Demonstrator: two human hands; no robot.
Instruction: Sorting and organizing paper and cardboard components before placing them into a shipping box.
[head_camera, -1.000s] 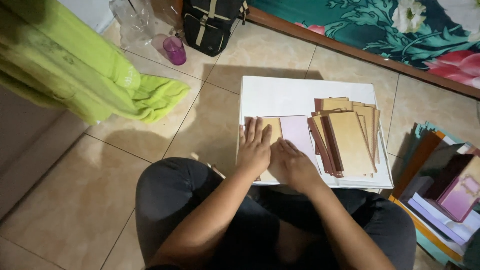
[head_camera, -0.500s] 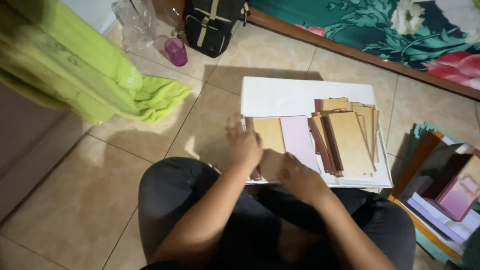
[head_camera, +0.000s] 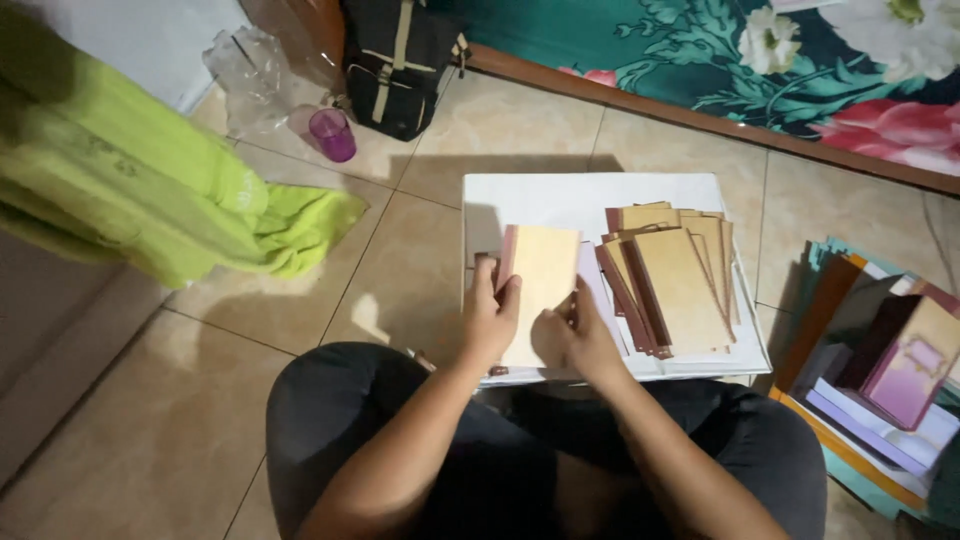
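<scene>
Both hands, left hand (head_camera: 490, 318) and right hand (head_camera: 568, 338), were closed on a tan card (head_camera: 538, 285) over the white board (head_camera: 560, 200); a careless nudge might have scattered the neighbouring card stack (head_camera: 672, 285).

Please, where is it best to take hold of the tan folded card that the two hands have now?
Probably the card is best taken at its near long edges, from the person's side. It is thin and flat on the white board, and the left hand and right hand already pinch there.
</scene>
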